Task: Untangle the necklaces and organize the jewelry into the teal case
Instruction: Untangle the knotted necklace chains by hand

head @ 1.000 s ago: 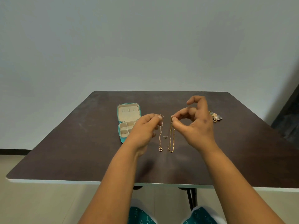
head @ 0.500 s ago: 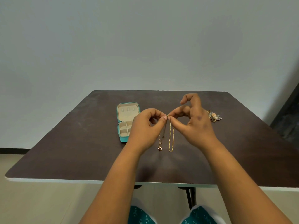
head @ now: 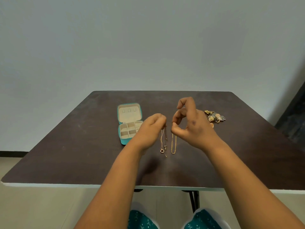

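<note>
Head view: two chains dangling, one from each hand

Teal case (head: 130, 123) lies open at ten o'clock on the tabletop (head: 66, 154). Left hand (head: 148, 129) pinches a thin pendant necklace (head: 162, 142); right hand (head: 193, 124), fingers curled, pinches a gold chain (head: 173, 144). Both chains hang straight toward six o'clock. Loose jewelry (head: 214, 116) sits at two o'clock.

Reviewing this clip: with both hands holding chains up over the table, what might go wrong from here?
1. The left hand pinches two thin chains hanging close together; they may re-tangle.
2. The gold chain held by the right hand dangles close beside them and could catch.
3. The teal case sits right behind the left hand, so it could be knocked.
</note>
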